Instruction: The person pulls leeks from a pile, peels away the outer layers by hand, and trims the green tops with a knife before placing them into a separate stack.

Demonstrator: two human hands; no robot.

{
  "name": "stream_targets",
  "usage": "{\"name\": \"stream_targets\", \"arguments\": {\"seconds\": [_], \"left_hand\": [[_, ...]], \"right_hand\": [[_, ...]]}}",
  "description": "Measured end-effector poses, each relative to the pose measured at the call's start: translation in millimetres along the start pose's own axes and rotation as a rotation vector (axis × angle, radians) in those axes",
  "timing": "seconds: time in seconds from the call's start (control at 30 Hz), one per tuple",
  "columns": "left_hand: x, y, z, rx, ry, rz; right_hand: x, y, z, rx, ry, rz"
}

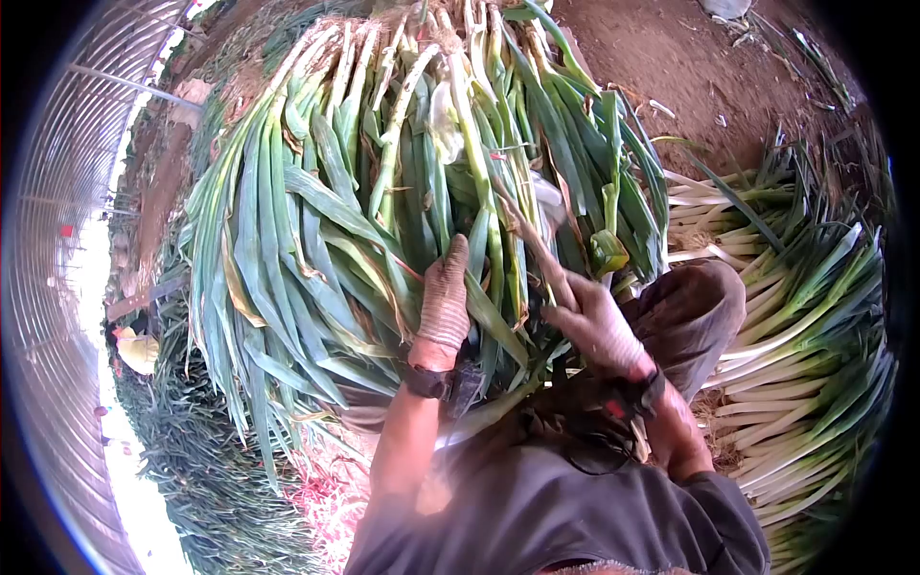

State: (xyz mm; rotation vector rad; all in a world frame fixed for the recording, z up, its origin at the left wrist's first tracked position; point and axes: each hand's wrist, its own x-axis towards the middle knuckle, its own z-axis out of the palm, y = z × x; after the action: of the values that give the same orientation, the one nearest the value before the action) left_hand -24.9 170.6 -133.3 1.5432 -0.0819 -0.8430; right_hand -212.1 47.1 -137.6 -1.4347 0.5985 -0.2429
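Note:
A broad heap of leeks [259, 201] lies in front of me, roots at the far side and flat green leaves fanning towards my lap. My left hand [444, 305], in a soiled glove, rests among the leaves with one digit pointing away from me; its other fingers are hidden. My right hand [599, 331], also gloved and slightly blurred, is closed around a brown wooden-looking stick [532, 240]. The stick slants up and left over the leeks. Beside it shows a pale blurred shape that I cannot make out.
Cleaned leeks [776, 383] with long white stems are piled at my right. My bent knee [695, 302] stands between the two heaps. Bare soil [661, 67] lies beyond. Cut leaves [211, 479] and red strands [331, 498] lie at left, near a ribbed translucent wall [57, 240].

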Motion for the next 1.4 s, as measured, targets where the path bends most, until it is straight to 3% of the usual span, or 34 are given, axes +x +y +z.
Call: {"name": "stream_targets", "arguments": {"seconds": [0.07, 0.1, 0.3, 0.47, 0.57, 0.87, 1.23, 1.4], "left_hand": [[-1.8, 4.2, -5.1, 0.081, -0.036, -0.043], [-1.4, 4.1, -5.3, 0.074, -0.041, -0.054], [-0.5, 1.6, -4.7, 0.045, -0.08, 0.026], [3.2, 1.1, -6.9, -0.104, -0.093, -0.041], [5.8, -3.0, -8.2, -0.116, -0.067, -0.038], [5.3, -4.7, -11.3, -0.113, -0.071, -0.027], [3.9, -5.2, -10.8, -0.047, -0.061, -0.005], [10.8, -14.7, -14.5, -0.039, -0.049, 0.01]], "right_hand": [[-22.4, 5.8, -2.2, -0.06, -0.014, -0.017], [-32.9, 2.4, -5.8, -0.079, -0.082, 0.119], [-45.4, 13.1, 4.3, -0.094, -0.061, 0.011], [-27.6, 9.4, 7.8, -0.163, -0.073, 0.061], [-15.8, 14.7, 15.9, -0.106, -0.002, -0.047], [43.4, 2.6, 18.7, -0.246, 0.067, -0.032], [138.1, -17.6, 11.9, -0.473, 0.145, -0.162], [190.7, -26.2, 4.0, -0.505, 0.128, -0.078]]}}
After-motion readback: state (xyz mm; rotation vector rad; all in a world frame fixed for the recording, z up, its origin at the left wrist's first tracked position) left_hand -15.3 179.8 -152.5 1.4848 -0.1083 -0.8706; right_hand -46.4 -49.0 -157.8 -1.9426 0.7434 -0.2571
